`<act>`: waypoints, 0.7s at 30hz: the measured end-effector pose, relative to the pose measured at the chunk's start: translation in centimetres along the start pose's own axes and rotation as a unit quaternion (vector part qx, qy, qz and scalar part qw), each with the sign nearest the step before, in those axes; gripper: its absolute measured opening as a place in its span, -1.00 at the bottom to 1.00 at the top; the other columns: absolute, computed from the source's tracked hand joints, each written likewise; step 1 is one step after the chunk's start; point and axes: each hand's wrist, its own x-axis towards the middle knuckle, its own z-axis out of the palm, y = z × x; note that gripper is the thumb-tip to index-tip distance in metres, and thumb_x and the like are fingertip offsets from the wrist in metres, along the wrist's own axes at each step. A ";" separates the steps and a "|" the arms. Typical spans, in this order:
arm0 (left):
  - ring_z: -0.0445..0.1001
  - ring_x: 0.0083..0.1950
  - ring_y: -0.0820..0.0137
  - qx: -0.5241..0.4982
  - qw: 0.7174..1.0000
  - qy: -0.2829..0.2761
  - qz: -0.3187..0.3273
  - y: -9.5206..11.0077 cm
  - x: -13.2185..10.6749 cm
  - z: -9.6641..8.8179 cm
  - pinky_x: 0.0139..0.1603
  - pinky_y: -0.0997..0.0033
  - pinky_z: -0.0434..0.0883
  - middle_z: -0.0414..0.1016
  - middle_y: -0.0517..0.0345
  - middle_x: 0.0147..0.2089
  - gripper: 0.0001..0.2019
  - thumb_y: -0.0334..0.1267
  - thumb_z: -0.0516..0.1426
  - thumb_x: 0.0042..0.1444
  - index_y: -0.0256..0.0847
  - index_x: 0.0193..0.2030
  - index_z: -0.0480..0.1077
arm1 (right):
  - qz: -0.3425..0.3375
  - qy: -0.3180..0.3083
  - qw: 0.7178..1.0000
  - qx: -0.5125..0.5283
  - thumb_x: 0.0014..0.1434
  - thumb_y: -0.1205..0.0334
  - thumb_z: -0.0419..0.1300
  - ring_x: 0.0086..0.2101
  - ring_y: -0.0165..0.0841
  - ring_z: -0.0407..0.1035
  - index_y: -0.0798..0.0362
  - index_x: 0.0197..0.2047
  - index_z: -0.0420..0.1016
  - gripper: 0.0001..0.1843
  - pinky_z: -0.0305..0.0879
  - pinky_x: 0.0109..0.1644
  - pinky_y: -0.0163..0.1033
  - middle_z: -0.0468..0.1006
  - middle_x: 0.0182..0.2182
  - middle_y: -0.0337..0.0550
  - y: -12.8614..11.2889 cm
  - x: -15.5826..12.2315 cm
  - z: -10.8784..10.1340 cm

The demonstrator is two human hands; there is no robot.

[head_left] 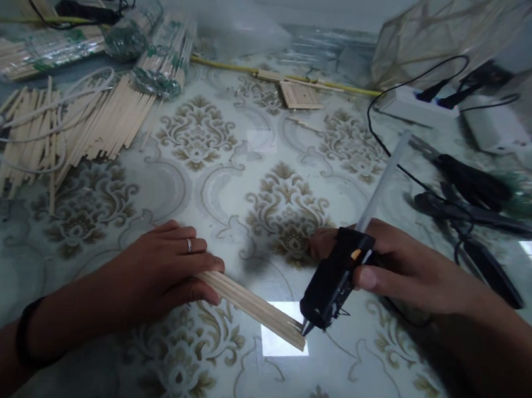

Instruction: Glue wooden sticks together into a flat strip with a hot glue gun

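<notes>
My left hand (162, 270), with a ring on one finger, lies closed over the near end of a few flat wooden sticks (258, 307) that rest side by side on the glossy patterned table (224, 165). My right hand (406, 266) grips a black hot glue gun (336, 280) with a pale glue stick (383, 183) poking out of its back. The gun's nozzle touches the far end of the sticks, at the lower centre.
Loose and bundled wooden sticks (72, 124) lie at the back left beside a white cable. A small stick panel (300, 94) sits at the back centre. A stick-framed structure (456, 20), power strip (415, 107), black cords and black scissors (470, 203) crowd the right.
</notes>
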 end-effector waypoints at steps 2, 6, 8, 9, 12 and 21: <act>0.49 -0.18 0.29 0.000 1.000 -0.005 -0.004 0.0 -0.1 0.0 0.01 0.26 0.30 0.73 0.20 -0.13 -0.56 0.08 0.01 0.67 -0.17 0.06 0.58 | 0.008 0.006 1.000 -0.006 0.54 -0.24 0.23 -0.46 -0.37 0.55 -0.04 -0.27 0.69 -0.49 0.40 -0.37 -0.31 0.71 -0.44 -0.21 0.0 0.0 0.1; 0.50 -0.14 0.29 0.005 1.000 -0.010 0.001 -0.1 -0.2 0.1 0.04 0.27 0.28 0.76 0.20 -0.05 -0.55 0.08 -0.03 0.68 -0.18 0.10 0.57 | 0.007 0.011 1.000 -0.009 0.50 -0.28 0.26 -0.49 -0.39 0.53 -0.05 -0.29 0.71 -0.47 0.38 -0.41 -0.33 0.70 -0.46 -0.23 0.0 0.0 0.0; 0.51 -0.13 0.30 0.008 1.000 -0.003 0.007 -0.2 -0.2 0.1 0.05 0.28 0.28 0.77 0.20 -0.03 -0.53 0.09 -0.05 0.68 -0.18 0.12 0.57 | 0.005 0.009 1.000 -0.009 0.50 -0.28 0.26 -0.49 -0.38 0.54 -0.04 -0.29 0.72 -0.46 0.40 -0.40 -0.32 0.71 -0.46 -0.22 0.0 0.0 0.0; 0.51 -0.12 0.30 0.009 1.000 -0.002 0.009 -0.2 -0.2 0.1 0.05 0.28 0.28 0.78 0.19 -0.02 -0.52 0.09 -0.05 0.68 -0.19 0.13 0.57 | 0.005 0.008 1.000 -0.010 0.51 -0.28 0.25 -0.49 -0.38 0.54 -0.03 -0.29 0.72 -0.46 0.40 -0.40 -0.32 0.71 -0.46 -0.21 0.0 0.0 0.0; 0.52 -0.13 0.30 0.010 1.000 -0.005 0.008 -0.2 -0.2 0.1 0.04 0.28 0.28 0.77 0.19 -0.04 -0.53 0.09 -0.03 0.68 -0.19 0.15 0.58 | 0.005 0.006 1.000 -0.012 0.51 -0.29 0.25 -0.49 -0.38 0.54 -0.02 -0.29 0.72 -0.45 0.39 -0.41 -0.32 0.71 -0.46 -0.20 0.2 0.0 0.0; 0.52 -0.12 0.31 0.006 1.000 -0.014 -0.001 -0.1 -0.2 0.1 0.05 0.29 0.27 0.76 0.21 -0.05 -0.52 0.10 -0.04 0.67 -0.17 0.15 0.58 | 0.001 -0.008 1.000 -0.008 0.51 -0.26 0.26 -0.44 -0.39 0.55 -0.02 -0.33 0.62 -0.47 0.41 -0.37 -0.33 0.70 -0.41 -0.19 0.5 0.0 -0.1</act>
